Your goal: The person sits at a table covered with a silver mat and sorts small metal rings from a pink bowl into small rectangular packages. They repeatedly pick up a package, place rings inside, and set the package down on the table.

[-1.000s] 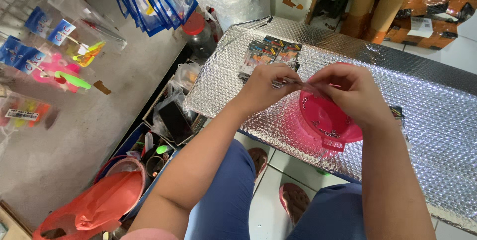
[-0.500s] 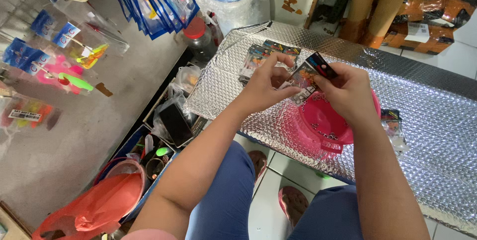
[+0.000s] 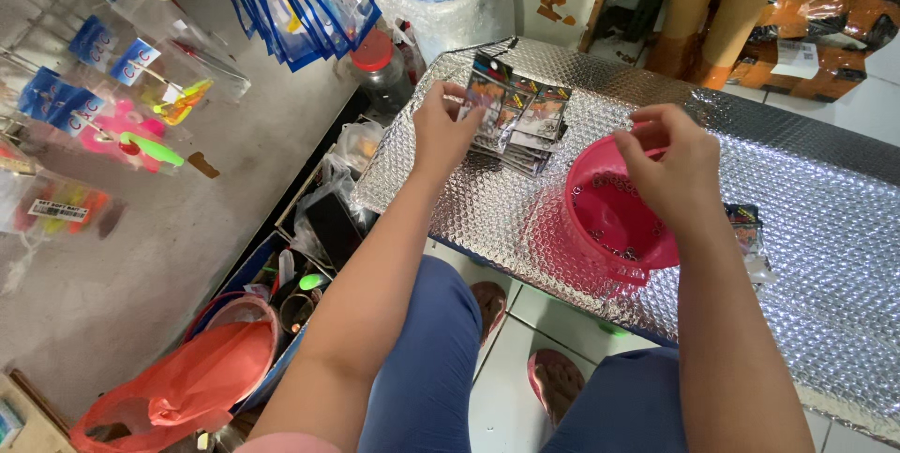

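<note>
— What are the hands doing by the pink bowl (image 3: 614, 218)?

— The left hand (image 3: 441, 129) is pinching one small packet (image 3: 487, 97) onto the pile of packets (image 3: 520, 125), just left of the bowl. The right hand (image 3: 670, 172) is curling over the bowl, fingers dipping in; I cannot tell if it is holding anything.

— How many things?

— One bowl, one pile, one more packet (image 3: 745, 223) right of the bowl, all on the shiny tabletop (image 3: 844, 256).

Right hand (image 3: 670, 172) hides pink bowl (image 3: 600, 228) far rim.
</note>
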